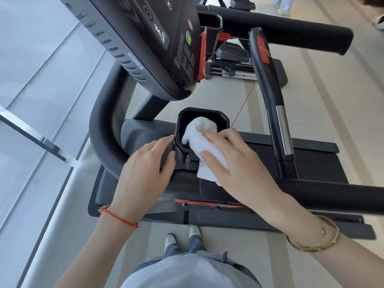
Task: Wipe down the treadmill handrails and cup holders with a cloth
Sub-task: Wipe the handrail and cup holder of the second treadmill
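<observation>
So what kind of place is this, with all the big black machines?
Probably a gym. The person stands at a treadmill with a console and a cup holder that the right hand is wiping with a white cloth, and another exercise machine stands beyond it.

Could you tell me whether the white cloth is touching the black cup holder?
Touching: the head view shows the white cloth stuffed inside the black cup holder.

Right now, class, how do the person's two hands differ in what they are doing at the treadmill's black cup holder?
The right hand grips the white cloth and pushes it into the black cup holder; the left hand holds no cloth and rests against the holder's outer side. The right wrist wears gold bangles, the left a red cord. Both touch the same holder.
</observation>
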### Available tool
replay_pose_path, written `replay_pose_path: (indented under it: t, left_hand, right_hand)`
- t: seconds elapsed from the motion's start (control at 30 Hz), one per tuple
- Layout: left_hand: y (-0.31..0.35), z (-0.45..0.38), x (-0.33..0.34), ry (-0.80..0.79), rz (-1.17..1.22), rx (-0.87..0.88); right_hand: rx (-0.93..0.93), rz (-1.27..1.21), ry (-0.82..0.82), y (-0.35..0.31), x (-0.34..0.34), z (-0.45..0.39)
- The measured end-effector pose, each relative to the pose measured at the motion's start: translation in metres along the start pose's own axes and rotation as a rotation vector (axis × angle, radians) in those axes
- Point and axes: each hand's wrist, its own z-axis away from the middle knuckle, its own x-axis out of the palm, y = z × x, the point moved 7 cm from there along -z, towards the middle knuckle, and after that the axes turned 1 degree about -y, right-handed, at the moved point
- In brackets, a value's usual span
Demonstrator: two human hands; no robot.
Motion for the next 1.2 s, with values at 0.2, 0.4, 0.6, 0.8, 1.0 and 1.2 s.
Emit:
replay_pose_path:
  t: [0.2,0.4,0.6,0.8,1.0,1.2]
  left_hand:
    - [0.019,0.013,-0.005,0.092,0.054,0.126]
    - [0.027,0.022,0.0,0.082,0.082,0.164]
    - [0.041,0.026,0.011,0.012,0.096,0.209]
    - [0.066,0.028,0.028,-0.02,0.07,0.259]
    - [0.097,0.024,0.053,-0.058,0.054,0.274]
    - [0.138,0.025,0.086,-0.045,0.057,0.261]
  right_hand:
    - [-0.089,0.133,0.123,-0.008,0.004,0.037]
    - [-0.083,0.184,0.285,-0.007,0.008,0.044]
    - [-0.013,0.233,0.457,0.028,-0.008,0.07]
    - [0.061,0.264,0.564,0.057,-0.018,0.085]
    - [-0.032,0.275,0.676,0.072,-0.024,0.096]
    - [-0.037,0.286,0.726,0.125,-0.049,0.121]
